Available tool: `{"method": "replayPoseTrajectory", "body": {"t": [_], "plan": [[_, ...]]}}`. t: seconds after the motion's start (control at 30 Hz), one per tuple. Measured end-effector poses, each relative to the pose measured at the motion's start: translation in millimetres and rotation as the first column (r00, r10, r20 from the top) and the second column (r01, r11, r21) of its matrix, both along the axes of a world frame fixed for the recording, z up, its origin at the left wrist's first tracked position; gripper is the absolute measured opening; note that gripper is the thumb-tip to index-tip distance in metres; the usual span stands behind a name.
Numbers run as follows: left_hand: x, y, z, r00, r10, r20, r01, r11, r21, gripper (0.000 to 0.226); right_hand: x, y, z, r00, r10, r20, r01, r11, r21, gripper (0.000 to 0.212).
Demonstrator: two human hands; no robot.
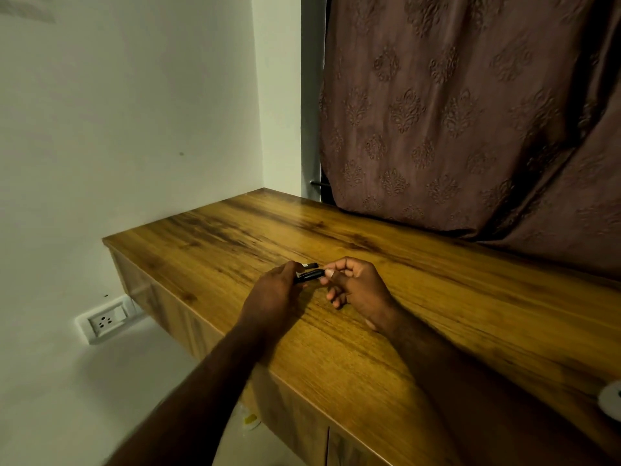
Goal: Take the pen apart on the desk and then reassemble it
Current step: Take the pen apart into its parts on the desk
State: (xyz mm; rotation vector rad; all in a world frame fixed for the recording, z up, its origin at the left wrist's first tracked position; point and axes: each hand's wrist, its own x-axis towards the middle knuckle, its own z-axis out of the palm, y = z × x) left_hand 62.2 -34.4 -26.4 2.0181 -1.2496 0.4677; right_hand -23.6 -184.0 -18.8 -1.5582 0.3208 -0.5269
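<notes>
A short black pen (309, 275) is held just above the wooden desk (437, 297), near its middle. My left hand (274, 294) grips the pen's left end, which its fingers hide. My right hand (356, 285) pinches the pen's right end between thumb and forefinger. A second dark piece with a pale tip (311, 265) lies just behind the pen; I cannot tell whether it rests on the desk or is held.
A brown patterned curtain (470, 112) hangs down onto the desk's back right. A white wall meets the desk on the left, with a wall socket (105, 319) below. A white round object (611, 396) sits at the desk's right edge. The desk's front edge runs diagonally under my forearms.
</notes>
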Motion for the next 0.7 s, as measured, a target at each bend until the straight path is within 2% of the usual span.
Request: {"method": "replayPoseTrajectory", "body": {"t": [0.07, 0.23, 0.43, 0.6, 0.7], "plan": [[2.7, 0.2, -1.3, 1.000, 0.020, 0.023, -0.020, 1.000, 0.000, 0.035, -0.4, -0.7, 0.7, 1.000, -0.025, 0.013, 0.025, 1.000, 0.000, 0.008], [1.3, 1.0, 1.1, 0.999, 0.020, 0.033, -0.019, 0.999, -0.039, 0.056, -1.0, -1.0, -0.2, 0.999, -0.036, 0.008, 0.036, 0.999, -0.017, 0.012], [3.2, 2.5, 1.1, 0.998, -0.057, 0.018, 0.058, 0.997, -0.042, 0.055, -3.2, -3.8, 0.3, 1.000, -0.018, 0.013, 0.018, 1.000, 0.014, 0.006], [2.0, 4.6, 0.5, 0.997, -0.081, 0.012, 0.082, 0.995, -0.051, 0.053, -4.0, 0.2, 2.2, 0.998, -0.064, -0.005, 0.064, 0.993, -0.096, 0.019], [1.5, 4.8, 1.4, 0.994, -0.093, 0.051, 0.096, 0.994, -0.059, 0.049, -6.3, 4.0, 2.8, 0.997, -0.066, -0.027, 0.061, 0.987, -0.151, 0.018]]}}
